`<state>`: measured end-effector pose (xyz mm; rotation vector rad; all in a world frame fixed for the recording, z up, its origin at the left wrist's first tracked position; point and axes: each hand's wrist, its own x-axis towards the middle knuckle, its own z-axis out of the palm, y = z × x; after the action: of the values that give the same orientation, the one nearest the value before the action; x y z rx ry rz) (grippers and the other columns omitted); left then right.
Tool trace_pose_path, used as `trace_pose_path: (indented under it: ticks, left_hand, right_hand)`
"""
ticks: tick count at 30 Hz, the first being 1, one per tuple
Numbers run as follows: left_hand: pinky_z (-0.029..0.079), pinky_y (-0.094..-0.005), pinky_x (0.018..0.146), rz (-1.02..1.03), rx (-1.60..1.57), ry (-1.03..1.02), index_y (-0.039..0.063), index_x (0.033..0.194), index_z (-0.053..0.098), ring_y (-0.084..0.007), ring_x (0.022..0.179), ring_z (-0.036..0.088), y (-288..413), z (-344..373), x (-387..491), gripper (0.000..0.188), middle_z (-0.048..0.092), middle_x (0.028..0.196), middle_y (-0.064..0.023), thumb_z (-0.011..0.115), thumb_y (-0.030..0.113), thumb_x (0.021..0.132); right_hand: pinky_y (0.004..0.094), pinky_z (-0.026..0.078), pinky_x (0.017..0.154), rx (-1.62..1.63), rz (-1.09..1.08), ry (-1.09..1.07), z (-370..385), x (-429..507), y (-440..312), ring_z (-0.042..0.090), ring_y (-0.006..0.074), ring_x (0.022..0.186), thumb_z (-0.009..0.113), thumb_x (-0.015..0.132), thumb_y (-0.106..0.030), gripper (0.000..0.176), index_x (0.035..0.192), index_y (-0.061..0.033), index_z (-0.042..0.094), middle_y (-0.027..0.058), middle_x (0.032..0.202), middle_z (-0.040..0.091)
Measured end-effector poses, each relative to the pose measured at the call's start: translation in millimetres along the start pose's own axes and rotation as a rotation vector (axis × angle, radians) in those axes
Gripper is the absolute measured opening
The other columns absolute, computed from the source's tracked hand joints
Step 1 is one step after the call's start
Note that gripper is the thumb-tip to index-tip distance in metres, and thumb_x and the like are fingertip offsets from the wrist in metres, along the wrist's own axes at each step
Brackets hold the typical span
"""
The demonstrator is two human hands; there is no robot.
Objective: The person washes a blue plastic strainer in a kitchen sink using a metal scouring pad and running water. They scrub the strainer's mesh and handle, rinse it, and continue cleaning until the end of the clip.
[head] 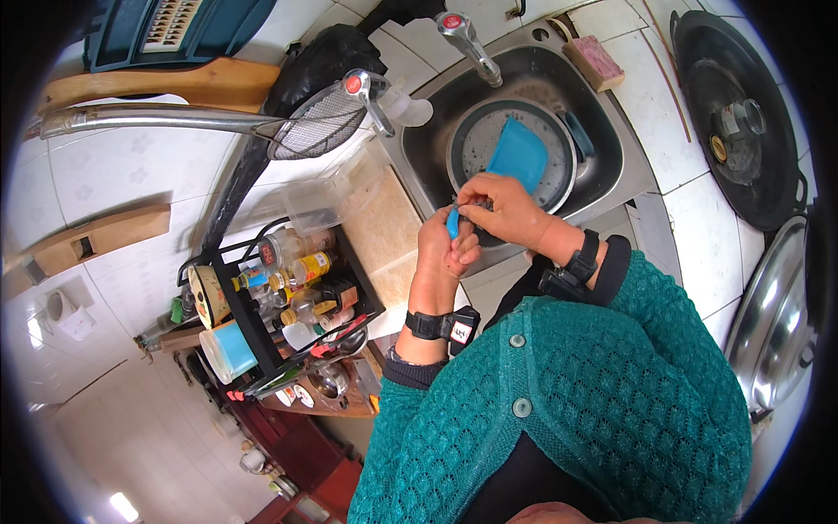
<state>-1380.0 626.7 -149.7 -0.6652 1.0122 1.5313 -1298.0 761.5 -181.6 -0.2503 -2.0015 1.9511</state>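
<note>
Over the near edge of the steel sink, my left hand is closed on a narrow blue piece. My right hand meets it from the right, its fingertips pinching a dark, stringy scrap that looks like scouring wool. Beyond the hands, a flat blue sheet or blade lies in a round grey pan in the sink; my right hand partly covers its lower end. Whether the two blue pieces are one object cannot be told. A dark blue-grey handle-like thing rests by the pan's right side.
Two taps stand behind the sink, with a pink-topped sponge block at the back right. A mesh strainer juts in from the left above a rack of bottles. A black wok holding a jar and a steel lid are at right.
</note>
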Motion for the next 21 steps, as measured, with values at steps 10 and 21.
trace_pose_path:
  ticks: [10, 21]
  left_hand:
    - [0.019, -0.0273, 0.029, 0.059, 0.033, 0.169, 0.01, 0.069, 0.043, -0.0144, 0.029, 0.025, -8.1, 15.2, -2.7, 0.037, 0.028, 0.04, -0.0007, 0.028, 0.025, 0.099]
    - [0.019, -0.0281, 0.029, 0.075, 0.069, 0.184, 0.011, 0.073, 0.045, -0.0147, 0.027, 0.027, -12.5, 10.4, -0.6, 0.031, 0.031, 0.04, -0.0015, 0.031, 0.024, 0.098]
  right_hand:
    - [0.0346, 0.05, 0.068, 0.047, -0.007, -0.032, 4.1, -8.1, -2.0, 0.062, 0.0258, 0.076, 0.065, 0.082, -0.005, 0.005, 0.081, -0.0013, 0.067, 0.0115, 0.08, 0.064]
    - [0.0364, 0.05, 0.067, -0.01, -0.013, -0.105, 8.7, -3.6, 3.0, 0.062, 0.0282, 0.077, 0.066, 0.079, -0.004, 0.003, 0.078, -0.0019, 0.068, 0.0114, 0.079, 0.063]
